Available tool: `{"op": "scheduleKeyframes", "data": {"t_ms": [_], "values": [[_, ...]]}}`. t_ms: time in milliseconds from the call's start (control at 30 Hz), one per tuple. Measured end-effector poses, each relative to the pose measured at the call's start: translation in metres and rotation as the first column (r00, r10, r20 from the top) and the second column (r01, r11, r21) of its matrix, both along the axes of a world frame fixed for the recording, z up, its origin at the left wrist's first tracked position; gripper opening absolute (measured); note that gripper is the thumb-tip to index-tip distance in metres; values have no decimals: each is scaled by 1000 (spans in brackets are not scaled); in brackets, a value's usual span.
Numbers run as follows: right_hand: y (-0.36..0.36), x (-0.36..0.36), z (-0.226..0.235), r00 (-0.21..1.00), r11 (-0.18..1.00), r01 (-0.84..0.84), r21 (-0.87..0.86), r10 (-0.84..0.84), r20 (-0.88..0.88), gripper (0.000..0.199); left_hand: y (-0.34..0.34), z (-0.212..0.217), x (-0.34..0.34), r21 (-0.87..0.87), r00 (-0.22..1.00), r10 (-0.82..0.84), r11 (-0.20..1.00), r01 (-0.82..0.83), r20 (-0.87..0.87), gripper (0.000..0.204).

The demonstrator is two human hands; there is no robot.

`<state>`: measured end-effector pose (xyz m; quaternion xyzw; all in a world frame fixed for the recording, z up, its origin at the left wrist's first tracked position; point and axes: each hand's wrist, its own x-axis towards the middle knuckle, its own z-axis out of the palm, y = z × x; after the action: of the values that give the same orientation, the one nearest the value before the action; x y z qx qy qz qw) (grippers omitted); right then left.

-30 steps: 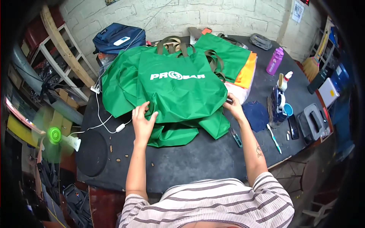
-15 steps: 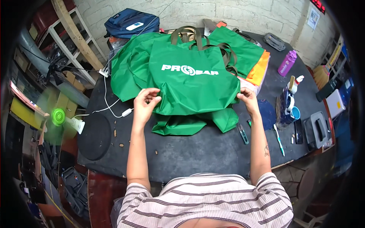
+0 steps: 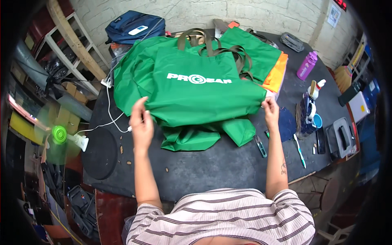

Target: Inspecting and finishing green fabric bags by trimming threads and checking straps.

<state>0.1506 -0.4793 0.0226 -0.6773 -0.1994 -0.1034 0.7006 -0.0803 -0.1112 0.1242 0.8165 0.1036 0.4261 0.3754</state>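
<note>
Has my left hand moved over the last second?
Yes, your left hand moved left, closer to the round black pad on the table.

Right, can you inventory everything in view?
Printed bag: 1, green, mid-table
Other bag fabric: count unclear, green, under and beside it
Orange cloth: 1, orange, right of the bag
Backpack: 1, blue, far left of table
Small device: 1, white, on the backpack
Drinking bottle: 1, purple, far right of table
Toothbrush: 1, white and teal, right of table
Snips: 1, teal, left of the toothbrush
Phone: 1, dark, right of the toothbrush
Case: 1, grey, table's right edge
Fan: 1, green, left side
Broom: 1, straw-coloured, far right
Table: 1, black, centre
Shirt: 1, pale striped, lower edge
Left hand: 1, bare, beside the bag
Right hand: 1, bare, pinching bag's right corner
</note>
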Motion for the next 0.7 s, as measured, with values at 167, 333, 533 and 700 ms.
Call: {"op": "scheduleKeyframes", "data": {"t_ms": [167,333,533,700], "values": [[-4,-13,3,1000,998,-25,55,24,14,8,7,-16,-26,-43,989,-130,990,134,75,47],[-14,-35,-26,952,964,-249,90,261,-160,46,3,-46,-35,-311,938,-318,913,264,-139,92],[-11,-40,-38,950,980,-82,-182,22,-313,12,4,-59,-20,-439,973,-185,892,110,-134,13],[-7,-28,10,989,984,87,-153,-103,-103,4,2,-29,-18,10,993,59,998,-61,103,8]]}}
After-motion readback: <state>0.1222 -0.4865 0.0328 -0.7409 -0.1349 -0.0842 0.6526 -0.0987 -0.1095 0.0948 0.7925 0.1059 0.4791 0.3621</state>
